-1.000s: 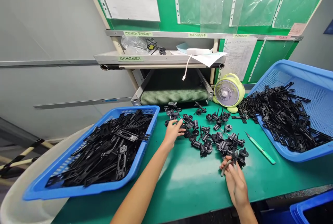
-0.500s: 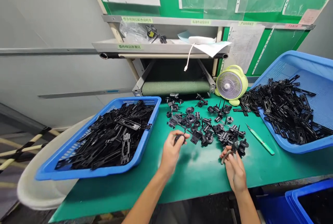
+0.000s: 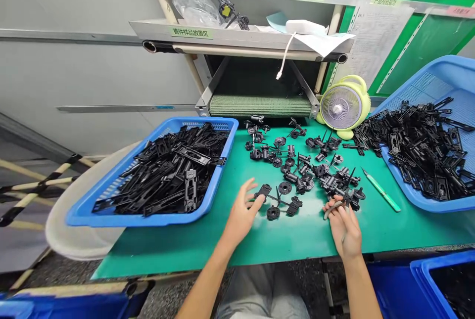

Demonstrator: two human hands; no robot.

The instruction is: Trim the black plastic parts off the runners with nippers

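Observation:
My left hand (image 3: 241, 212) has its thumb and fingers apart at the edge of a branched black plastic molding (image 3: 279, 201), which lies on the green tabletop with round and flat parts on thin runners. The thumb tip looks to touch its flat end. Farther right, my right hand (image 3: 345, 227) is curled, palm up, around a grey curved piece (image 3: 334, 208); its kind I cannot make out. Black molded parts (image 3: 354, 198) sit just beyond those fingertips, and whether they are touched is unclear. A loose heap of similar black moldings (image 3: 302, 180) spreads behind both hands.
A blue basket (image 3: 218, 180) of long black parts stands left, and a tilted blue basket (image 3: 460, 205) spills similar parts at right. A green-handled craft knife (image 3: 382, 190) lies near it. Behind are a green fan (image 3: 343, 106), a conveyor belt (image 3: 260, 106) and a metal shelf (image 3: 237, 37).
My left hand has loosened its pinch, and the branched black molding now lies on the tabletop beside it. My right hand keeps its curled hold. The camera view has tilted downward.

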